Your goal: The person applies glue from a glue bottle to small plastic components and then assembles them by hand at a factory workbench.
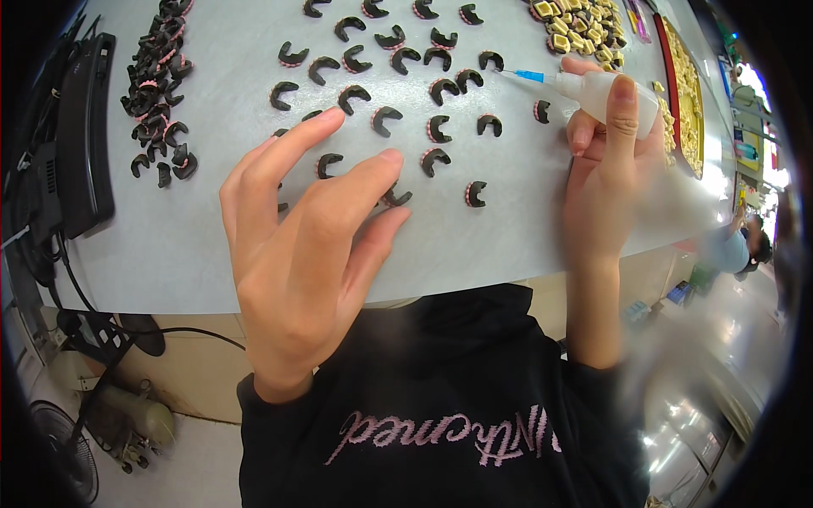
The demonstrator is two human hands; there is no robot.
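My right hand (611, 161) is clenched around a small translucent squeeze bottle (614, 97), its blue needle tip (527, 75) hanging over the spread of black C-shaped pieces (389, 118) on the grey table (169, 237). My left hand (301, 245) is spread and holds nothing, fingertips down among the nearest pieces. I judge I am mid-way through dabbing each piece; next calls for steadying one piece and bringing the tip to it. A heap of the same pieces (159, 93) lies far left, yellow square parts (584, 25) far right.

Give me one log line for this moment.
left hand: spread above C-shaped pieces | right hand: holds squeeze bottle, tip toward pieces | table
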